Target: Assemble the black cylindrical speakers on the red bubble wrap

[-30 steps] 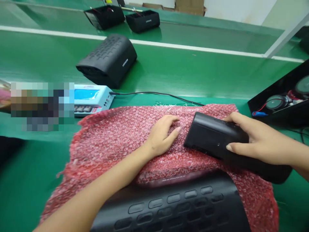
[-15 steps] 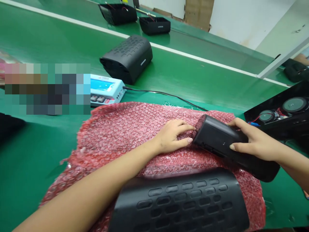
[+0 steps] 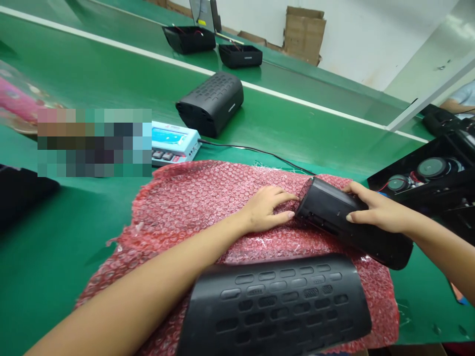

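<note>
Right hand holds a black speaker; left hand, slightly spread, is at its end. Red bubble wrap lies beneath both hands, a slotted cover on their near side.

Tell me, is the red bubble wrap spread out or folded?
Mostly spread: the red bubble wrap lies wide beneath the slotted black casing.

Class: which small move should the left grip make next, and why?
Probably close the left grip around the held black casing at its left end: the left fingertips are beside that end, though contact is unclear, and only the right grip clearly holds it.
</note>
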Demonstrator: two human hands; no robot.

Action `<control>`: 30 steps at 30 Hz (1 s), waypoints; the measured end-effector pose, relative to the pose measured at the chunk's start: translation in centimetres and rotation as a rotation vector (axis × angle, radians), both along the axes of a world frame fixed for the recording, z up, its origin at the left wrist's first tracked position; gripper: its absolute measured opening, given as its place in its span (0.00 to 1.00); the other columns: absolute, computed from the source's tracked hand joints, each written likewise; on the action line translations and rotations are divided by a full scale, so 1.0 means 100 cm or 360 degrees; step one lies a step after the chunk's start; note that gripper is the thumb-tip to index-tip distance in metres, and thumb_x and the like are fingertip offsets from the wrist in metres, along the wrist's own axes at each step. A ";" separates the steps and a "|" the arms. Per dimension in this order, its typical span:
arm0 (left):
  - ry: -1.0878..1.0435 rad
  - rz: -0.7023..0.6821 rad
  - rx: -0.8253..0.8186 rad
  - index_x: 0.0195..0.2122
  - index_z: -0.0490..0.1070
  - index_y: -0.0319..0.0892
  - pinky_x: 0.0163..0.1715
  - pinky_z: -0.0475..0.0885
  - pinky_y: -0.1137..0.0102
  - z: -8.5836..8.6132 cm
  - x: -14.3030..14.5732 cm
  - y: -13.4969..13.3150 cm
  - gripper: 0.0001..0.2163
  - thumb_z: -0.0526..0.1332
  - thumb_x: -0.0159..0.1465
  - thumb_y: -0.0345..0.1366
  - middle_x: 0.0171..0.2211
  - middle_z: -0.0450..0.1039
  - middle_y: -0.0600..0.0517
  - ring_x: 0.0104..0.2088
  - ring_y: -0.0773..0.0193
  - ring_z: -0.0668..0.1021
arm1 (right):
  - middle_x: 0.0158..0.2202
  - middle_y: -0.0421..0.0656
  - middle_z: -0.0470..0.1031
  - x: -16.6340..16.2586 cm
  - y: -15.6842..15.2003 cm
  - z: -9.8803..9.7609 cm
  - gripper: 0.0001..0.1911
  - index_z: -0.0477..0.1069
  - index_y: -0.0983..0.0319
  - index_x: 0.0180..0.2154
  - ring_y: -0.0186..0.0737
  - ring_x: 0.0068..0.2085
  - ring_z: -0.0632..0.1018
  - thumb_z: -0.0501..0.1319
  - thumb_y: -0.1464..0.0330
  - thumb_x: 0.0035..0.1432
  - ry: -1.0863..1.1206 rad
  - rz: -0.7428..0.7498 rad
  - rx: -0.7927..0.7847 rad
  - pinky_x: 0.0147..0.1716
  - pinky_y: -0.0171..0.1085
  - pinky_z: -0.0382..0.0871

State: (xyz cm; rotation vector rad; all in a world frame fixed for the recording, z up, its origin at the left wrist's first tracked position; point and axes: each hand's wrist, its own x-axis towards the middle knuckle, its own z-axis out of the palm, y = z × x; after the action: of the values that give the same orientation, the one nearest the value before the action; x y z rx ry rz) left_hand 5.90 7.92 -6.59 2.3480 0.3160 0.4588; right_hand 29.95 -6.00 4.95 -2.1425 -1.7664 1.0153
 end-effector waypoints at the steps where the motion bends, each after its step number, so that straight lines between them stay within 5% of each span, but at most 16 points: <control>1: 0.0003 -0.0001 0.0008 0.53 0.69 0.43 0.47 0.65 0.56 0.000 0.000 0.000 0.23 0.51 0.63 0.50 0.47 0.73 0.44 0.46 0.52 0.72 | 0.39 0.44 0.71 0.000 0.001 0.000 0.21 0.63 0.62 0.44 0.47 0.40 0.73 0.59 0.58 0.50 0.0001 0.0008 -0.0006 0.38 0.42 0.69; 21: 0.0034 -0.0020 0.0090 0.53 0.68 0.42 0.45 0.65 0.57 -0.001 0.000 0.001 0.22 0.51 0.63 0.49 0.45 0.73 0.45 0.44 0.52 0.72 | 0.38 0.43 0.71 -0.002 0.000 -0.003 0.21 0.63 0.61 0.42 0.46 0.38 0.73 0.61 0.58 0.47 0.0131 -0.0122 0.0010 0.37 0.41 0.68; 30: 0.0152 0.0003 0.0264 0.43 0.74 0.42 0.46 0.64 0.58 -0.003 0.001 -0.001 0.15 0.58 0.61 0.45 0.43 0.72 0.47 0.44 0.53 0.72 | 0.39 0.43 0.69 0.001 0.001 -0.004 0.24 0.62 0.60 0.42 0.47 0.40 0.71 0.61 0.57 0.45 0.0184 -0.0188 -0.0104 0.38 0.40 0.67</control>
State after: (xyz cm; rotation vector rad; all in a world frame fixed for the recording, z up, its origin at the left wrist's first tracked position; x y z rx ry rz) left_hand 6.00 7.80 -6.92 2.5364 0.3363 0.3878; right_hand 30.10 -5.92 4.53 -2.1505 -1.5562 1.1553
